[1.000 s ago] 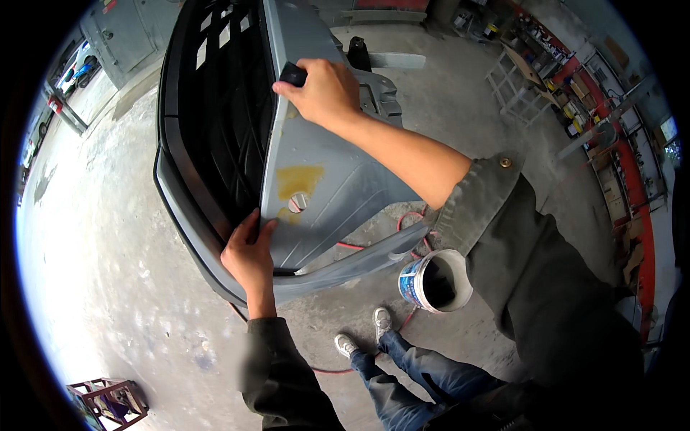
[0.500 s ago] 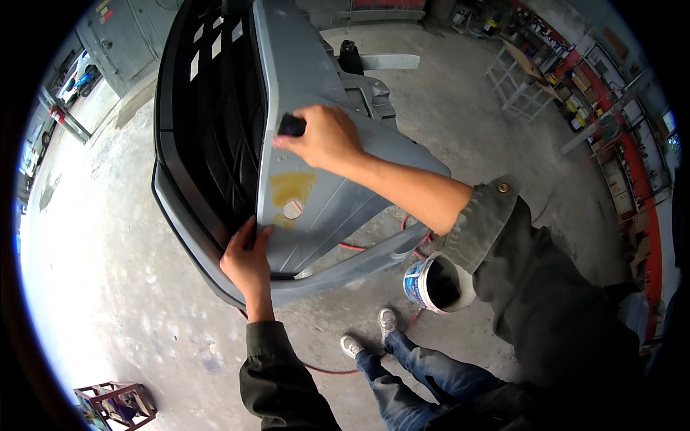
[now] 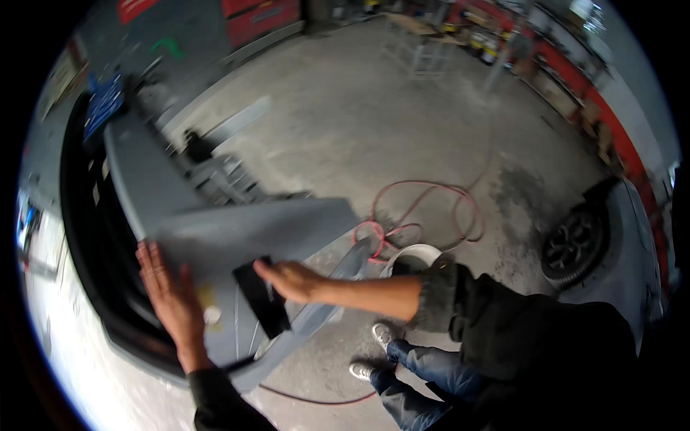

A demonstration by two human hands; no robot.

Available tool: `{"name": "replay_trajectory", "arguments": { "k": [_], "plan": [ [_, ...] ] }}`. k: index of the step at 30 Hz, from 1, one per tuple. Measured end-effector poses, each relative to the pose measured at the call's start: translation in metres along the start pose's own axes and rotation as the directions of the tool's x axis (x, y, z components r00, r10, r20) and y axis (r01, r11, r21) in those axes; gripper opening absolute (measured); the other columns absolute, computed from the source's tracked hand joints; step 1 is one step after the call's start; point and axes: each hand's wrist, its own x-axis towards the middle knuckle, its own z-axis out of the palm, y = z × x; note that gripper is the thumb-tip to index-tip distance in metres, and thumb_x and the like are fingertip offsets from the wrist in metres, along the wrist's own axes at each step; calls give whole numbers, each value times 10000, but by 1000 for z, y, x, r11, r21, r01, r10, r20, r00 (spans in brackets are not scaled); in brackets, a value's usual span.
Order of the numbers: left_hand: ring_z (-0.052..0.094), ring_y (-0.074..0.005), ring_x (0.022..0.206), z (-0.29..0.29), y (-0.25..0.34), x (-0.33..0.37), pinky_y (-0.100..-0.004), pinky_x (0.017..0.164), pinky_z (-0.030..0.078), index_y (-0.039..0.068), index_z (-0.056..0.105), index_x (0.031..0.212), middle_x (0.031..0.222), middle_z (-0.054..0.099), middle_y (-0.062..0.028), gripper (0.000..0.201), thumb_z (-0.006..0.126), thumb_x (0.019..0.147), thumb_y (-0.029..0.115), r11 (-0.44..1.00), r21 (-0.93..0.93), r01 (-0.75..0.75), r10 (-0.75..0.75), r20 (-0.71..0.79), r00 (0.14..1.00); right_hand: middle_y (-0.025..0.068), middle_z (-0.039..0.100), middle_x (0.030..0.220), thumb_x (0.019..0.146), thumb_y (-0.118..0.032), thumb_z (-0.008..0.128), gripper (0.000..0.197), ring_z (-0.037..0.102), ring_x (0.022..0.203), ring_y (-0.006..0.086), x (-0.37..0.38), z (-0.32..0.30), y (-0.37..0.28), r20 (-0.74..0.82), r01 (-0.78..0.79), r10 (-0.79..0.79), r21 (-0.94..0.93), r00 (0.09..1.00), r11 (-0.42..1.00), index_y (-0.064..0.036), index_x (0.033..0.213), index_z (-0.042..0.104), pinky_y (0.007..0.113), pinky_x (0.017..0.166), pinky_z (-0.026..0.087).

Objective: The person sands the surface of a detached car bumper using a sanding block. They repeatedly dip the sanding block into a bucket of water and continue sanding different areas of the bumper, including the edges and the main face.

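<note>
A grey car bumper with a black grille fills the left side of the view. My left hand lies flat on it beside the grille edge, fingers stretched out. Next to those fingers is a yellowish patch with a small round hole. Gripped by its upper edge in my right hand is a flat black rectangular sanding block, over the bumper's lower right part. Blur hides whether the block touches the surface.
Behind the bumper a red hose lies looped on the floor. A white bucket stands by my right forearm, partly covered. At the right is a car wheel; a wooden-topped stand is farther back.
The view has swung right, bringing the wheel in. My left hand has flattened out from its hold at the grille edge. My right hand has moved down the bumper, and the block's broad face now shows.
</note>
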Motion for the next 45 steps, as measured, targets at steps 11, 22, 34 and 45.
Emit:
{"name": "replay_trajectory", "arguments": {
  "k": [11,22,34,45],
  "plan": [
    [238,-337,1535,27,37,-12,-447,1226,276,46,343,1567,1648,284,-160,564,525,1048,170,997,-50,-53,48,-95,994,24,684,1010,837,-112,765,352,629,924,125,-78,-40,39,13,-233,255,454,967,860,-37,1164,659,310,744,522],
    [259,-365,1529,7,31,-167,-565,1232,191,53,440,1512,1613,365,-156,625,592,906,24,939,-344,-10,87,210,974,20,701,946,984,-181,641,230,629,854,83,-88,36,12,-550,109,126,375,825,920,-49,1167,689,261,742,537],
    [420,-392,1402,-19,-5,-201,-546,1166,331,50,573,1330,1538,413,-212,522,707,825,53,966,-254,-46,104,217,971,300,172,1643,736,-2,565,847,132,1546,440,-11,117,9,-116,359,-722,-807,682,469,100,1531,291,554,1246,167],
    [347,-364,1465,-62,-47,-184,-538,1181,311,127,412,1516,1578,366,-158,779,799,841,162,982,22,188,-185,-118,976,261,240,1637,825,-75,535,733,197,1545,376,44,92,-56,79,417,-823,-886,563,201,78,1519,353,483,1262,201]
  ]
}}
